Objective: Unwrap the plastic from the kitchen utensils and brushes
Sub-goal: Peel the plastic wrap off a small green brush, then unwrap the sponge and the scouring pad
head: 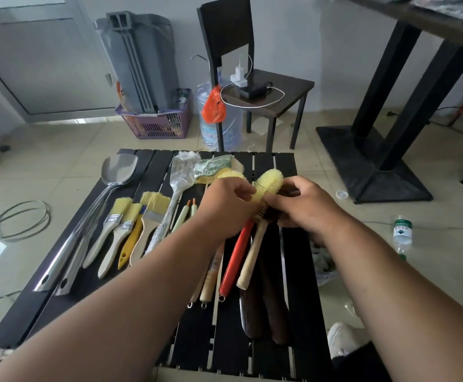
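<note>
Nearest you, two dark wooden-handled pieces lay flat on the black slatted tabletop, their upper ends hidden under your hands. Just beyond them, a red-handled brush and a pale wooden-handled brush slanted up side by side toward your hands, and thinner wire-looped brush handles lay to their left.

You seemed to be working on one brush from this cluster. Your left hand had its fingers curled in against the yellow bristle head, apparently pinching at it, and your right hand was curled round the stem just below that head, over a patch of stiff brown bristles. Whether any plastic remained on that brush could not be told; none showed clearly on the bristles. The next move probably called for finding a loose edge of film at the neck and peeling it off along the handle while the other hand held the brush steady.

To the left lay bare paint brushes and two steel spatulas. Farther back, a wrapped spatula and a wrapped green-and-yellow brush lay near your left hand, both apparently waiting their turn.
</note>
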